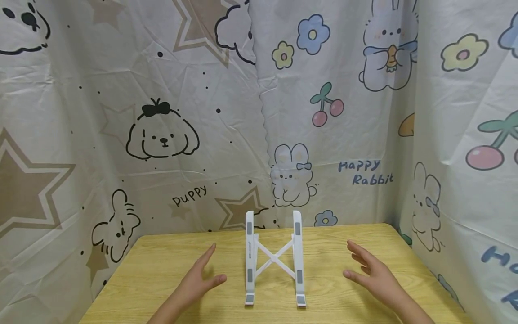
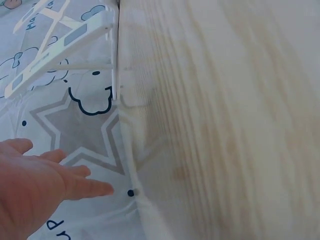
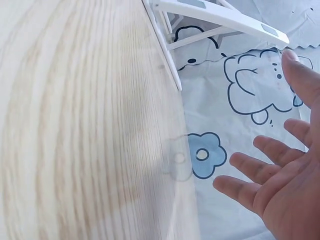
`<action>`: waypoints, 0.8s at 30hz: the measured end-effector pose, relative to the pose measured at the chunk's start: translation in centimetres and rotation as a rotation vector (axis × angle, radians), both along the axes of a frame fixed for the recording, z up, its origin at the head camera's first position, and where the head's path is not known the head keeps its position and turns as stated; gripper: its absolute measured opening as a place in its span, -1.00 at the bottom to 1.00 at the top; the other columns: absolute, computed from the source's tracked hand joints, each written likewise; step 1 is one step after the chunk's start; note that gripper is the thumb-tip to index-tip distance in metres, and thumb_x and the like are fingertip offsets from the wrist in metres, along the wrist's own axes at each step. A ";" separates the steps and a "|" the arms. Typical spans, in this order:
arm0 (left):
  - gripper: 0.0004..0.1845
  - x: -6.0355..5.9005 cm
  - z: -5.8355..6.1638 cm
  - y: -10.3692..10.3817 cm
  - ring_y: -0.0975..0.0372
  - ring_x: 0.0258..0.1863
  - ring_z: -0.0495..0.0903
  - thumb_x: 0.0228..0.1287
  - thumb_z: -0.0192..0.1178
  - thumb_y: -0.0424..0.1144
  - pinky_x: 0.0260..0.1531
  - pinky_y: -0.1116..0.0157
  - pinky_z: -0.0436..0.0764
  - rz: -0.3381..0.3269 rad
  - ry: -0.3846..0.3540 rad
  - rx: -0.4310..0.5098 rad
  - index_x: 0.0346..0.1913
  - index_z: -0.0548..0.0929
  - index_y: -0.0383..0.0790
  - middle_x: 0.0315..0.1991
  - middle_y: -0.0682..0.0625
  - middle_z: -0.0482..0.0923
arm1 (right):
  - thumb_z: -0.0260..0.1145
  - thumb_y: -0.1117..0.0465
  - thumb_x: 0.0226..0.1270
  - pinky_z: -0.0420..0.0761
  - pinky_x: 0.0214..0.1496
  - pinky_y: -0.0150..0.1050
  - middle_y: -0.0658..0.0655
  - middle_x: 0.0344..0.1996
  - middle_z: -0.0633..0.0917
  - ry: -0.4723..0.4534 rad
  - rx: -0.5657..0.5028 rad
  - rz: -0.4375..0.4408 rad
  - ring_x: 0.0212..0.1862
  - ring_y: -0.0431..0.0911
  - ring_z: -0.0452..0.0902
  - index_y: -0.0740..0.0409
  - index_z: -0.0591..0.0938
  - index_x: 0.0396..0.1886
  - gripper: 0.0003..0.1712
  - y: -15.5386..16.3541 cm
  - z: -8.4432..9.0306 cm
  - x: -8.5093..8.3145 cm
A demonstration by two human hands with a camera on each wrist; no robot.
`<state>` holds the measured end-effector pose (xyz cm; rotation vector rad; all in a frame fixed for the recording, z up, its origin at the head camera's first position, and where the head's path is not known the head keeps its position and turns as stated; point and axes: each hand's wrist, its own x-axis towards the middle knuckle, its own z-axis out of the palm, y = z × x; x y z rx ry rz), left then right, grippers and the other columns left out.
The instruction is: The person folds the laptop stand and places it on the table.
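White folding stand (image 1: 274,259) on wooden table (image 1: 162,265) between spread left hand (image 1: 198,281) and right hand (image 1: 374,274)

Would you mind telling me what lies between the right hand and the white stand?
Only bare table: the head view shows nothing between the right hand and the stand.

so the left hand (image 2: 35,185) is spread open, fingers straight, near the pale wooden table (image 2: 225,125), with the white plastic folding stand (image 2: 60,45) well apart above it.
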<state>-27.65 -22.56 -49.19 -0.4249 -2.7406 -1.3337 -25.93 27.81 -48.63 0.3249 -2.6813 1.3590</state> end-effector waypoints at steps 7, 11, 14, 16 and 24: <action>-0.01 -0.5 0.2 0.5 -0.26 0.53 0.15 0.26 0.46 -0.08 0.40 -0.37 0.24 -0.003 -0.101 0.226 0.63 0.12 -0.12 0.59 -0.21 0.16 | 0.49 0.09 0.32 0.68 0.23 -0.02 0.37 0.49 0.36 -0.069 -0.212 0.008 0.42 0.35 0.37 0.12 0.22 0.61 -0.04 -0.5 0.0 -0.2; -0.09 -0.7 0.1 0.9 -0.23 0.48 0.29 0.26 0.46 -0.18 0.34 -0.16 0.49 0.021 -0.124 0.355 0.60 0.21 -0.15 0.52 -0.25 0.28 | 0.50 0.14 0.30 0.73 0.11 -0.23 0.41 0.45 0.39 -0.092 -0.294 0.032 0.38 0.34 0.42 0.19 0.23 0.59 -0.04 -0.8 -0.1 -0.2; -0.14 -0.8 0.0 1.2 -0.21 0.42 0.39 0.28 0.44 -0.24 0.27 0.00 0.60 0.026 -0.131 0.425 0.57 0.25 -0.18 0.48 -0.27 0.36 | 0.48 0.19 0.32 0.73 0.11 -0.25 0.44 0.43 0.41 -0.106 -0.343 0.060 0.35 0.34 0.46 0.23 0.25 0.58 -0.08 -0.9 -0.4 -0.3; -0.16 -0.9 0.0 1.4 -0.20 0.39 0.43 0.28 0.43 -0.25 0.22 0.08 0.64 0.020 -0.143 0.463 0.56 0.27 -0.20 0.46 -0.29 0.38 | 0.48 0.21 0.32 0.73 0.11 -0.24 0.45 0.42 0.42 -0.117 -0.372 0.077 0.34 0.32 0.48 0.23 0.27 0.57 -0.10 -0.9 -0.6 -0.4; -0.22 -1.0 0.3 1.9 -0.18 0.36 0.48 0.33 0.40 -0.28 0.15 0.13 0.69 -0.014 -0.234 0.559 0.54 0.31 -0.24 0.43 -0.36 0.38 | 0.43 0.25 0.37 0.75 0.09 -0.15 0.50 0.42 0.37 -0.182 -0.446 0.134 0.29 0.24 0.57 0.33 0.26 0.55 -0.15 -1.4 -0.6 -0.6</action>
